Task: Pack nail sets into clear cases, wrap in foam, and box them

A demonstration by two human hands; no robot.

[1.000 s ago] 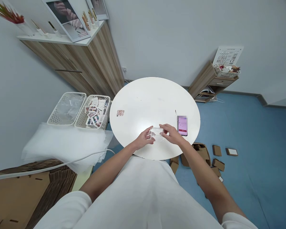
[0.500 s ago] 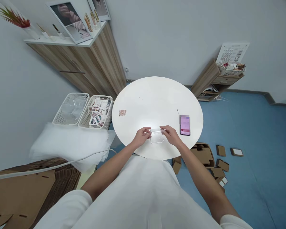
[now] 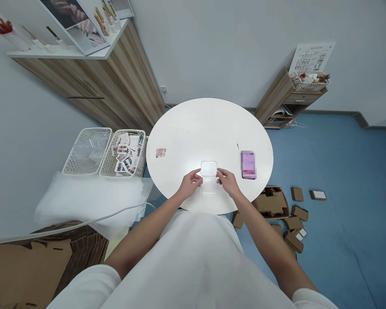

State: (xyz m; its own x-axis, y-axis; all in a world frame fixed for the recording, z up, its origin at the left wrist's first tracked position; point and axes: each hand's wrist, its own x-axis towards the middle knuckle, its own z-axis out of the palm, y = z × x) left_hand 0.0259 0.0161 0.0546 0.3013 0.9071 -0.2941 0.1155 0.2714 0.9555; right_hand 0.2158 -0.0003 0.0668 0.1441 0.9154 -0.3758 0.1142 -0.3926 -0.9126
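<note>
Pale walls and blue floor frame our round white desk (image 3: 209, 124). Starting at the left, two white baskets (image 3: 109, 150) sit on a side surface, one holding printed cards, and a small strip of press-on nails (image 3: 161, 152) lies alone on the desk's left part. Our left hand (image 3: 190, 185) pinches the left edge of a clear plastic case (image 3: 209, 182), which lies opened flat near the desk's front edge, its lid hinged away from us; our right hand (image 3: 227, 183) has its grip closed on the right edge. We judge the case light, stiff, slick and liable to crack at the hinge, so the side walls near the hinge look like the safest hold. Further right a phone (image 3: 248, 164) rests near the desk's rim, well apart from the case. Open desk lies beyond the case; the near rim is just beside our wrists. Brown cardboard boxes (image 3: 276, 204) litter the floor on the right.
</note>
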